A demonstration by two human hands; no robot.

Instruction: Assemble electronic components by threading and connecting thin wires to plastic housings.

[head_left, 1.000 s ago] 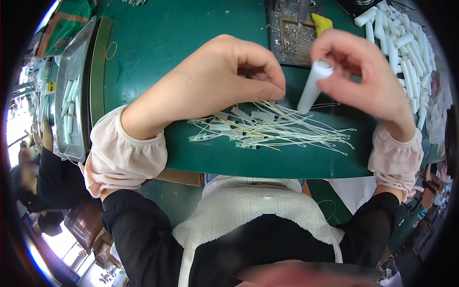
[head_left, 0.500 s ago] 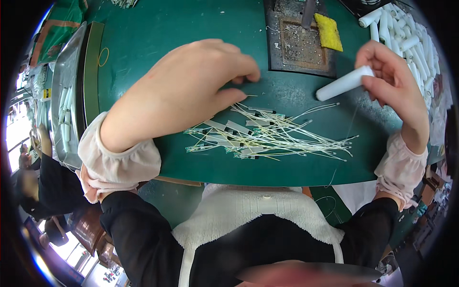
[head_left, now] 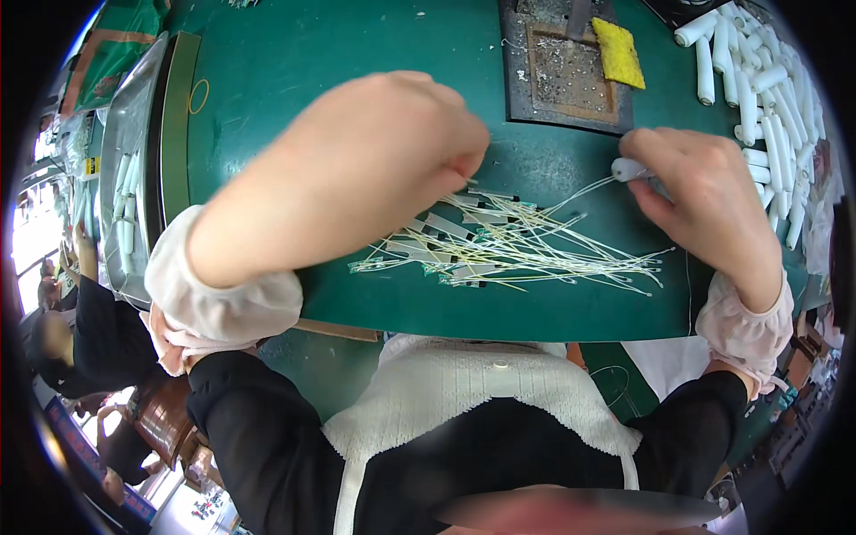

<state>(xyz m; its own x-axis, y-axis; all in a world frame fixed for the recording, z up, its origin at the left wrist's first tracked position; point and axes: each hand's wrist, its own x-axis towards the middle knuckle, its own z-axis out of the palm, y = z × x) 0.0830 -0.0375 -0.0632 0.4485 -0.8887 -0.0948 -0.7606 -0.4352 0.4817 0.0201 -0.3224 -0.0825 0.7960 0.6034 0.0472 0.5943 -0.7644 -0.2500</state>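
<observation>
My right hand (head_left: 709, 196) is closed around a white tube (head_left: 629, 169), whose near end pokes out past the fingers. The rest of that tube is mostly covered by the hand. Below and between my hands lies a loose pile of thin pale wires (head_left: 571, 259) with small flat grey-and-black pieces at their left part. A pair of wires rises from the pile to the tube's end. Fingers curled in a pinch, my left hand (head_left: 406, 134) hovers at the pile's upper left. What sits between its fingertips is hidden.
A heap of white tubes (head_left: 785, 116) lies at the far right. At the back stand a dark tray (head_left: 571, 116) with crumbs and a yellow sponge (head_left: 618, 53). A metal tray (head_left: 134, 98) and a yellow rubber band (head_left: 198, 96) are at left; a person (head_left: 98, 330) sits beyond.
My right hand has turned over and moved down and left, bringing the tube's end toward the wire tips. The left hand's fingers have drawn together into a pinch.
</observation>
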